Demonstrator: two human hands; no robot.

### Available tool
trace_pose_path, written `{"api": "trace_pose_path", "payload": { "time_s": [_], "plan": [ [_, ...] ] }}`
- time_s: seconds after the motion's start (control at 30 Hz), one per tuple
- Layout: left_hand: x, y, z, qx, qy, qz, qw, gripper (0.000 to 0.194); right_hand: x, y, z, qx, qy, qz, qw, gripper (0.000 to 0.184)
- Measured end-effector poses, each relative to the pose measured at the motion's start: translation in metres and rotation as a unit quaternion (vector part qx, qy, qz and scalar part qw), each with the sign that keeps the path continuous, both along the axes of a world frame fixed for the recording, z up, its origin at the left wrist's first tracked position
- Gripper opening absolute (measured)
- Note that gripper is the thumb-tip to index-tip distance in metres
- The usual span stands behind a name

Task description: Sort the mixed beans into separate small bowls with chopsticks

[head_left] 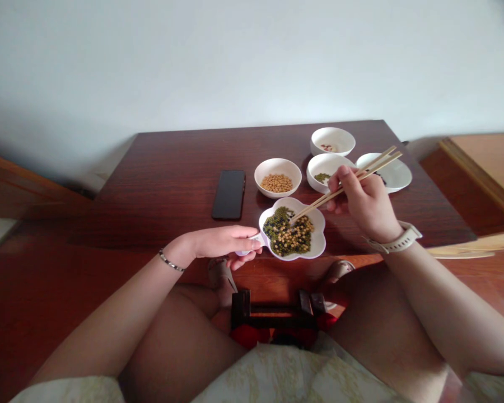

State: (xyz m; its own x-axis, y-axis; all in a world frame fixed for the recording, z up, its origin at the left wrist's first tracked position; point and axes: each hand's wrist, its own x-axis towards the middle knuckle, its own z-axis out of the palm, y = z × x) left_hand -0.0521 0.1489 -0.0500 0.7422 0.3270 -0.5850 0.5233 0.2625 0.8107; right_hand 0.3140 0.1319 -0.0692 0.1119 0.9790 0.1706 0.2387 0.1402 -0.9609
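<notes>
Left hand (224, 242) pinches flower dish (317, 243) handle; chopsticks (346, 186) seemingly touch beans (288, 230).

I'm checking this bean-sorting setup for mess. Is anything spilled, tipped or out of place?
Nothing stands out. The mixed beans sit inside the flower-shaped dish, the four bowls are upright, and no loose beans show on the table.

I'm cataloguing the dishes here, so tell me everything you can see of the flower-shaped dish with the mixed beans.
The flower-shaped dish is white with a scalloped rim and a small handle, smooth like plastic or ceramic. It sits flat at the table's near edge, holding mixed green and yellow beans. The left hand grips its handle; chopsticks in the right hand dip into the beans.
</notes>
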Motion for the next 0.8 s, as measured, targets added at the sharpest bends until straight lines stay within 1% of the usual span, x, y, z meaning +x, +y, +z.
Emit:
{"api": "trace_pose_path", "payload": {
  "time_s": [0.1,0.17,0.23,0.33,0.47,0.57,0.67,0.8],
  "plan": [
    [-0.001,0.001,-0.002,-0.004,-0.018,-0.004,1.0,0.029,0.002,0.001,0.0,-0.004,0.005,0.005,1.0,0.079],
    [-0.002,0.002,-0.003,-0.008,-0.033,-0.001,0.999,0.038,0.002,0.002,0.0,-0.008,0.011,0.015,1.0,0.078],
    [-0.003,0.003,-0.003,-0.011,-0.043,-0.006,0.999,0.043,0.001,0.003,-0.001,-0.011,0.015,0.028,0.999,0.078],
    [-0.005,0.005,-0.006,-0.02,-0.053,-0.017,0.998,0.041,-0.001,0.004,-0.003,-0.011,0.023,0.043,0.999,0.078],
    [-0.007,0.008,-0.016,-0.033,-0.066,-0.025,0.997,0.041,-0.003,0.004,-0.005,-0.005,0.026,0.049,0.998,0.078],
    [-0.008,0.01,-0.022,-0.048,-0.083,-0.025,0.995,0.041,-0.002,0.003,-0.005,0.003,0.033,0.033,0.999,0.077],
    [-0.008,0.011,-0.025,-0.052,-0.088,-0.029,0.994,0.043,0.001,0.006,-0.006,0.016,0.077,0.01,0.997,0.072],
    [-0.009,0.013,-0.027,-0.06,-0.091,-0.035,0.993,0.044,0.004,0.021,-0.012,0.068,0.135,-0.014,0.988,0.069]
  ]
}}
